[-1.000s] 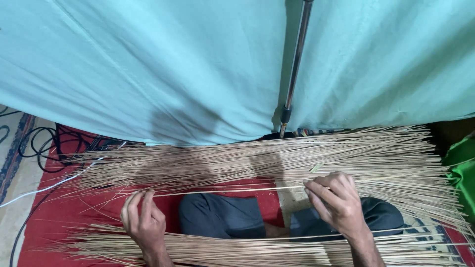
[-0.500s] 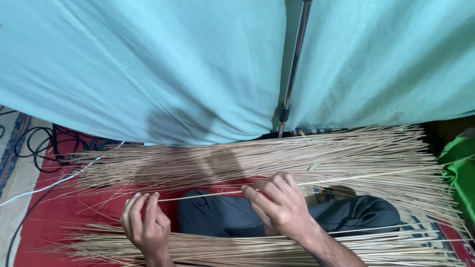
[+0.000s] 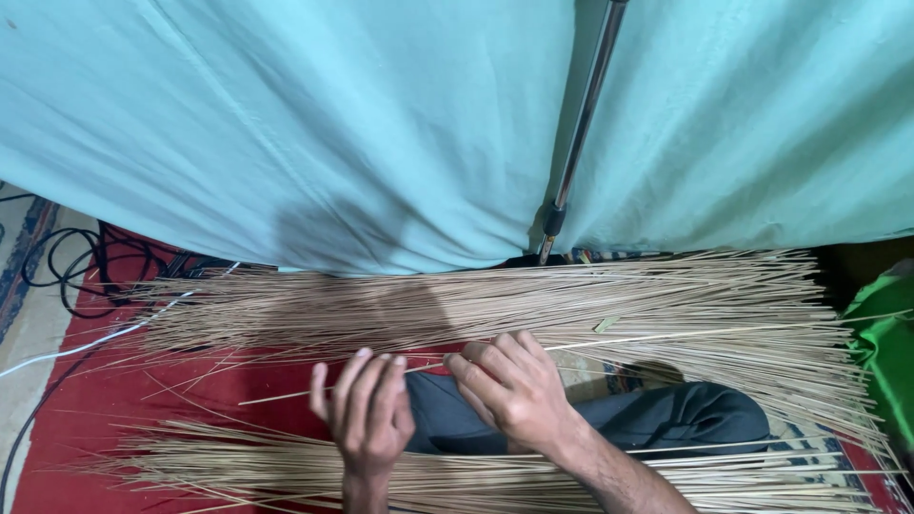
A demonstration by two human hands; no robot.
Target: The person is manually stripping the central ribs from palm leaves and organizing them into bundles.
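A: Both hands are working one thin stick (image 3: 666,337) here. The left hand (image 3: 367,414) is curling loosely around it, fingers half closed.

B: And the right hand (image 3: 509,385) is pinching it just beside the left, fingertips closed. The stick is lying across the person's dark trousers (image 3: 657,419).

A: It's running out right over the far pile of sticks (image 3: 476,300), though its end is possibly lost among them.

B: The near pile of sticks (image 3: 238,462) is lying below the wrists, under the teal cloth (image 3: 286,124).

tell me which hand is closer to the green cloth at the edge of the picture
Right. The right hand sits nearer the middle, on the side toward the green cloth; the left hand lies beyond it, farther from the cloth. Both pinch one thin stick.
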